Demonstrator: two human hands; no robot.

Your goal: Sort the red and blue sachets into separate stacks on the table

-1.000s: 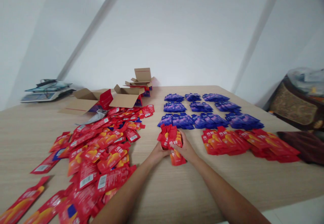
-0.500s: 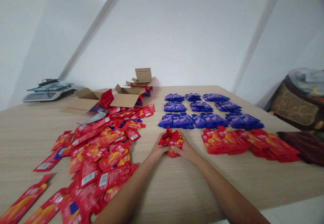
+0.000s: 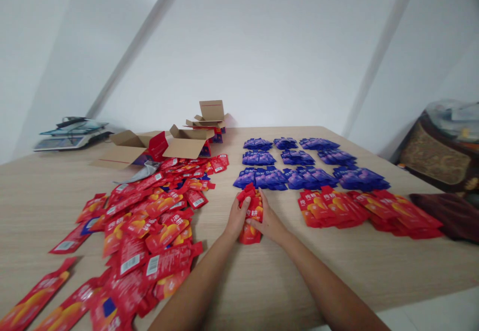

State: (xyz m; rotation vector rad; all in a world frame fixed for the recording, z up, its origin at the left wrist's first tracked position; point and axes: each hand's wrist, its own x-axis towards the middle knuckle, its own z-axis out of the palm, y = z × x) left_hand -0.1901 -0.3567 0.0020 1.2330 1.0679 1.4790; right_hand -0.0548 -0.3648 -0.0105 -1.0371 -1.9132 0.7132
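- Two hands meet at the middle of the table, closed from either side around one bundle of red packets (image 3: 251, 215); the left hand (image 3: 235, 220) presses its left side, the right hand (image 3: 270, 222) its right.
- Nine stacks of blue packets (image 3: 299, 157) lie in three rows of three, just beyond the bundle and to its right.
- One row of red stacks (image 3: 368, 209) overlaps along the right, in front of the blue rows; I cannot count them singly.
- One loose heap of red packets (image 3: 149, 221) spreads across the left, too many to count.
- Three open cardboard boxes (image 3: 187, 144) stand behind the heap.
- One weighing scale (image 3: 69, 134) sits at the far left.
- The table (image 3: 262, 281) is pale wood grain, below plain white walls. A dark cloth (image 3: 447, 215) lies at its right edge.
- Both forearms reach in from the lower edge, bare, converging on the bundle, which rests on its lower end on the table.
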